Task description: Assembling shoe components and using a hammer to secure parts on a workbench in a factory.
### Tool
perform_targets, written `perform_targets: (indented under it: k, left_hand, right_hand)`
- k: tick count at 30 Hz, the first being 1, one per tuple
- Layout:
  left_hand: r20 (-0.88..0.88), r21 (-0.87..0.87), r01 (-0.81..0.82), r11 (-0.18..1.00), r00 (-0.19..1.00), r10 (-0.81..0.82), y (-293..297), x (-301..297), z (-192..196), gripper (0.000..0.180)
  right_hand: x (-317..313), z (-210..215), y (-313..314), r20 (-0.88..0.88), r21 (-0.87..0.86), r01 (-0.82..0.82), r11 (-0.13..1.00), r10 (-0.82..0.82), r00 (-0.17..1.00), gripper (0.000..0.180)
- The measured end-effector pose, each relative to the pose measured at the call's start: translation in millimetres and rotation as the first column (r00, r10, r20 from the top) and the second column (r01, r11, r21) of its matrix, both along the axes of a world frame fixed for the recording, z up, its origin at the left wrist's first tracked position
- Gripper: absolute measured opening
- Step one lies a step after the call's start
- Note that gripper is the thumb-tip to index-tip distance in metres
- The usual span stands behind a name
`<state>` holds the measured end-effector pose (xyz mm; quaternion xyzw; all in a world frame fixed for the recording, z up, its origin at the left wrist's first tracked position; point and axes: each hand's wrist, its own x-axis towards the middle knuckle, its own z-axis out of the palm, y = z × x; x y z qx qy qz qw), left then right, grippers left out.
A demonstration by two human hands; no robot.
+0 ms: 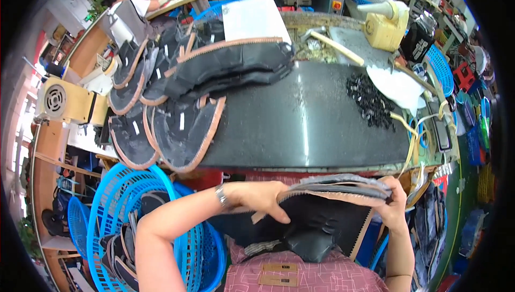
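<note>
A folded black piece, smooth and leathery with soft creases, lies over the person's lap, just below the near edge of the table; its tan edging is cut in small zigzag teeth, and along the top several thin layers stack up in a shallow curve, the uppermost grey and fuzzy; the right hand pinches the right end of these layers between thumb and bent fingers; the left hand is at the other end, its thumb spread down over the black face and its fingertips hidden, so I cannot tell how tightly it grips; a metal watch circles that wrist; beneath is a dusty red apron with thin white lines; the tabletop is dark and glossy, streaked with light; on its left overlap curved black panels with tan toothed rims; on its right lies a loose heap of small, jagged black scraps, beside a crumpled white sheet; a blue plastic basket with slotted walls stands left of the lap, holding more curved pieces.
</note>
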<state>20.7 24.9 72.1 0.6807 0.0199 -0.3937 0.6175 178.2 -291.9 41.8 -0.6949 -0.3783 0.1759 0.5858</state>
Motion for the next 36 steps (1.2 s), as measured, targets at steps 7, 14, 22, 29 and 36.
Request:
perform_targets:
  k: [7, 14, 22, 29, 36]
  left_hand:
    - [0.535, -0.034, -0.688, 0.725, 0.600, 0.595, 113, 46, 148, 0.038]
    - [0.204, -0.718, -0.664, 0.211, 0.090, 0.975, 336, 252, 198, 0.018]
    - [0.184, -0.490, -0.818, -0.301, -0.434, 0.882, 522, 377, 125, 0.034]
    - [0.449, 0.417, -0.597, 0.685, 0.791, 0.416, 395, 255, 82, 0.031]
    - [0.366, 0.754, -0.229, 0.615, 0.925, -0.104, 301, 137, 51, 0.080]
  right_hand:
    - [77, 33, 106, -0.375, -0.137, 0.074, 0.988, -0.121, 0.919, 0.035]
    - [127, 14, 206, -0.188, -0.342, -0.258, 0.904, 0.203, 0.961, 0.027]
    - [196, 3, 342, 0.117, -0.288, -0.145, 0.947, 0.185, 0.976, 0.033]
    - [223, -1, 367, -0.163, -0.526, -0.069, 0.848, -0.020, 0.986, 0.060]
    - [166, -12, 351, -0.191, -0.271, -0.081, 0.959, 0.029, 0.981, 0.082]
